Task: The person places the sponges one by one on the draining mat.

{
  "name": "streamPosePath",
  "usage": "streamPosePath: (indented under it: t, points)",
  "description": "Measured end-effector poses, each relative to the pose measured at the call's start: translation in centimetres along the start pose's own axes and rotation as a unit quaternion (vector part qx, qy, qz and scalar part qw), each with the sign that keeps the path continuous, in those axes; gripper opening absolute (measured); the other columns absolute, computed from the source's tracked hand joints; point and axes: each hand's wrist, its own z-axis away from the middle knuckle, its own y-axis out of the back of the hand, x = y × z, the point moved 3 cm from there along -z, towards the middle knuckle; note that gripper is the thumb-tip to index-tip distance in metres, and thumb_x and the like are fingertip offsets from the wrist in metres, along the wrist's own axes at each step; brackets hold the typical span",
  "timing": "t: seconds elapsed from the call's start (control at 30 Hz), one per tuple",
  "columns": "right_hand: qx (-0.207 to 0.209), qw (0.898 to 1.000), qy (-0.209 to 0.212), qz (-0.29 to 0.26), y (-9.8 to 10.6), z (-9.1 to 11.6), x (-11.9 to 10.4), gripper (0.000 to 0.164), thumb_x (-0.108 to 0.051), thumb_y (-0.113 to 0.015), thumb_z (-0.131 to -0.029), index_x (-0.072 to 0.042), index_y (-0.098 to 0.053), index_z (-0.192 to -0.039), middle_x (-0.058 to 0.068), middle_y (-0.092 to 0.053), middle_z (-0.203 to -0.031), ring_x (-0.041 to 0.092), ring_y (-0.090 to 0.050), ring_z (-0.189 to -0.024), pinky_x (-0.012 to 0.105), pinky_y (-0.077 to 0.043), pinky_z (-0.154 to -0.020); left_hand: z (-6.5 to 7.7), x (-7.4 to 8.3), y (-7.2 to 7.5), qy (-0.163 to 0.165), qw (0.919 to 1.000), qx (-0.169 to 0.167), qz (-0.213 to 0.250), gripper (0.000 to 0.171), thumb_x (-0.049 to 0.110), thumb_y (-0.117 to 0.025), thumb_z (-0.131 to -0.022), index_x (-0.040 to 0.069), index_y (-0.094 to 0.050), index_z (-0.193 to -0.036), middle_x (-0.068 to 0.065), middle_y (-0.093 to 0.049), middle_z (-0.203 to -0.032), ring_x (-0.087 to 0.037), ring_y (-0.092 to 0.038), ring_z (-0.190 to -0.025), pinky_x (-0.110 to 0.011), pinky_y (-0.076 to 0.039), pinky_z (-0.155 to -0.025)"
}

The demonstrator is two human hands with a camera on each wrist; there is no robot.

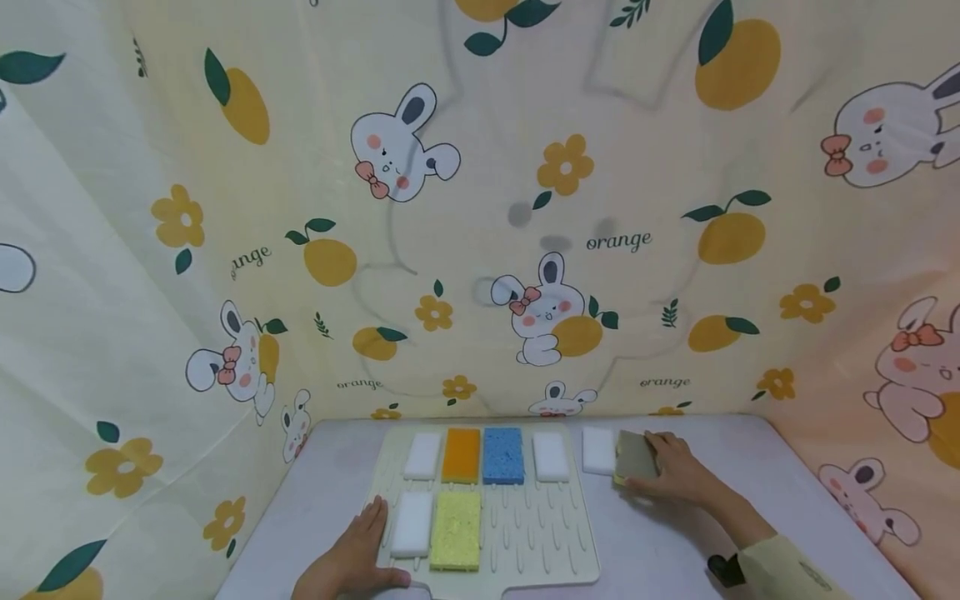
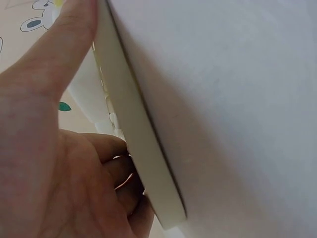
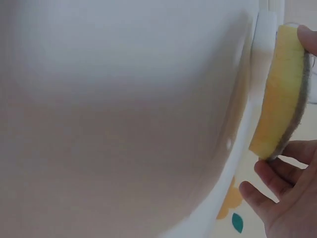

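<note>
In the head view, my right hand [image 1: 678,471] pinches a yellow sponge with a grey scouring face [image 1: 636,454] by its ends, thumb at one end and fingers at the other. The right wrist view shows the yellow side of this sponge [image 3: 281,94], slightly bent. A white sponge [image 1: 598,451] lies just left of it on the table. My left hand [image 1: 348,550] rests against the left edge of the cream ridged board [image 1: 536,533], fingers along the side and thumb near the front edge. In the left wrist view the fingertips touch the board's rim [image 2: 143,144].
On the board's back row lie a white sponge [image 1: 423,456], an orange sponge [image 1: 461,456], a blue sponge [image 1: 503,456] and another white sponge [image 1: 551,457]. Nearer me are a white sponge [image 1: 412,523] and a yellow sponge [image 1: 455,531]. A printed curtain [image 1: 480,208] surrounds the table [image 1: 660,550].
</note>
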Motion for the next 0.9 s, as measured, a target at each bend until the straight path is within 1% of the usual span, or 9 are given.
streamPosePath:
  t: [0.13, 0.23, 0.33, 0.4, 0.47, 0.57, 0.7, 0.8, 0.9]
  points:
    - [0.009, 1.0, 0.014, 0.001, -0.2, 0.4, -0.9, 0.12, -0.068, -0.08, -0.085, 0.018, -0.036, -0.156, 0.041, -0.043, -0.151, 0.054, -0.049, -0.131, 0.07, -0.054, -0.099, 0.0, -0.2, -0.1, -0.005, 1.0, -0.001, -0.001, 0.14, 0.074, -0.085, -0.074, -0.016, -0.023, -0.162, -0.037, -0.021, -0.171, -0.055, -0.021, -0.158, -0.066, -0.017, -0.129]
    - [0.014, 1.0, 0.022, -0.001, -0.3, 0.5, -1.7, 0.12, -0.069, -0.08, -0.085, 0.016, -0.036, -0.157, 0.039, -0.044, -0.152, 0.052, -0.05, -0.13, 0.068, -0.055, -0.097, -0.1, -0.1, -0.1, 0.002, 1.0, 0.002, -0.006, 0.14, 0.073, -0.086, -0.073, -0.015, -0.025, -0.162, -0.037, -0.023, -0.17, -0.054, -0.023, -0.158, -0.065, -0.019, -0.129]
    - [0.021, 0.999, 0.03, -0.002, -0.7, 0.6, -2.4, 0.12, -0.07, -0.08, -0.084, 0.014, -0.038, -0.157, 0.036, -0.045, -0.152, 0.048, -0.051, -0.128, 0.063, -0.058, -0.093, -0.1, 0.1, 0.0, 0.015, 0.9998, 0.002, -0.009, 0.135, 0.067, -0.09, -0.074, -0.014, -0.027, -0.162, -0.034, -0.024, -0.171, -0.052, -0.024, -0.159, -0.063, -0.02, -0.13]
    - [0.023, 0.999, 0.031, -0.004, -0.9, 0.7, -2.9, 0.12, -0.072, -0.08, -0.083, 0.013, -0.039, -0.158, 0.034, -0.046, -0.153, 0.044, -0.052, -0.127, 0.058, -0.058, -0.092, -0.1, 0.3, 0.1, 0.018, 0.9998, 0.005, -0.009, 0.134, 0.064, -0.092, -0.073, -0.014, -0.028, -0.162, -0.034, -0.025, -0.171, -0.052, -0.025, -0.158, -0.063, -0.021, -0.129]
    - [0.024, 0.999, 0.031, -0.004, -1.2, 0.7, -3.4, 0.121, -0.074, -0.08, -0.082, 0.011, -0.039, -0.158, 0.032, -0.046, -0.153, 0.041, -0.053, -0.125, 0.054, -0.058, -0.09, -0.2, 0.2, 0.0, 0.018, 0.9998, 0.004, -0.006, 0.135, 0.065, -0.091, -0.073, -0.014, -0.028, -0.162, -0.035, -0.024, -0.171, -0.052, -0.024, -0.158, -0.064, -0.021, -0.129]
    - [0.019, 0.999, 0.03, -0.009, -1.5, 0.7, -4.2, 0.123, -0.077, -0.08, -0.081, 0.01, -0.04, -0.159, 0.03, -0.046, -0.154, 0.038, -0.053, -0.124, 0.052, -0.058, -0.09, -0.4, -0.3, -0.3, 0.007, 1.0, 0.004, -0.001, 0.139, 0.071, -0.089, -0.071, -0.015, -0.026, -0.162, -0.036, -0.023, -0.17, -0.054, -0.024, -0.158, -0.066, -0.019, -0.129]
    - [0.02, 0.999, 0.037, -0.01, -1.8, 0.8, -5.2, 0.125, -0.08, -0.078, -0.08, 0.009, -0.04, -0.16, 0.028, -0.045, -0.156, 0.038, -0.052, -0.127, 0.054, -0.058, -0.094, -0.5, -0.7, -0.5, -0.003, 1.0, 0.002, 0.0, 0.141, 0.075, -0.086, -0.073, -0.015, -0.024, -0.162, -0.037, -0.021, -0.171, -0.055, -0.022, -0.158, -0.067, -0.018, -0.129]
    - [0.033, 0.998, 0.051, -0.013, -1.9, 1.0, -5.9, 0.124, -0.079, -0.079, -0.08, 0.009, -0.041, -0.159, 0.028, -0.046, -0.156, 0.039, -0.052, -0.131, 0.057, -0.056, -0.098, -0.3, -0.6, -0.4, -0.01, 0.9999, 0.003, -0.003, 0.136, 0.069, -0.088, -0.076, -0.015, -0.025, -0.162, -0.037, -0.021, -0.171, -0.055, -0.023, -0.158, -0.066, -0.019, -0.129]
    - [0.05, 0.996, 0.071, -0.014, -2.0, 1.1, -6.6, 0.119, -0.074, -0.082, -0.081, 0.01, -0.043, -0.157, 0.028, -0.048, -0.154, 0.043, -0.051, -0.135, 0.06, -0.055, -0.102, -0.2, -0.3, -0.2, -0.014, 0.9998, 0.011, -0.011, 0.13, 0.062, -0.09, -0.077, -0.015, -0.027, -0.161, -0.037, -0.023, -0.17, -0.053, -0.025, -0.158, -0.065, -0.023, -0.128]
